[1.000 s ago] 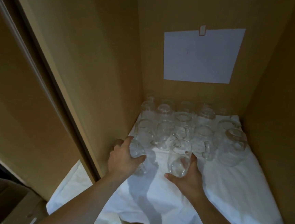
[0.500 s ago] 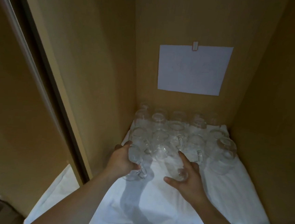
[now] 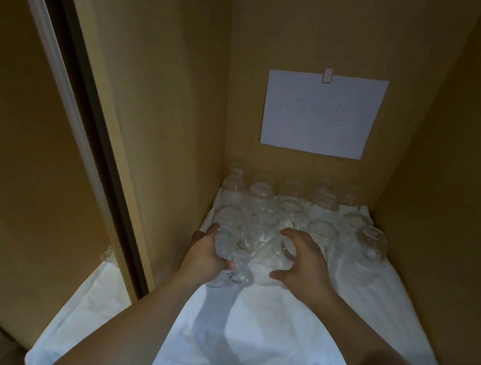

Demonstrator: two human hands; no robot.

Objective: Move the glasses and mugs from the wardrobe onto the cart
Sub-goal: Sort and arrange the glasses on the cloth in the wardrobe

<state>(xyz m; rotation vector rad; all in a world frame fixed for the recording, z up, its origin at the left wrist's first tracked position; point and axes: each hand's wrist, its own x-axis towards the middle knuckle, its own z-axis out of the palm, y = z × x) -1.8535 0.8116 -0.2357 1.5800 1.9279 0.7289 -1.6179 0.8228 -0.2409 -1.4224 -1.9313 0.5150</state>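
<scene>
Several clear glasses and glass mugs [image 3: 289, 207] stand upside down in rows on a white cloth [image 3: 264, 330] at the back of a wooden wardrobe shelf. My left hand [image 3: 205, 255] grips a clear glass mug [image 3: 227, 248] at the front left of the group. My right hand [image 3: 305, 260] curls over a clear glass [image 3: 278, 251] beside it, thumb below and fingers on top. The two held pieces sit close together. The cart is out of view.
The wardrobe's left wall [image 3: 166, 117] and right wall [image 3: 450, 200] close in the shelf. A white paper sheet [image 3: 322, 113] hangs on the back panel. A sliding door edge [image 3: 87, 128] runs down the left. The cloth drapes over the shelf's front edge.
My right hand has shifted from beside the glass to curling over its top. My left hand keeps its hold on the mug. The camera has tilted upward slightly.
</scene>
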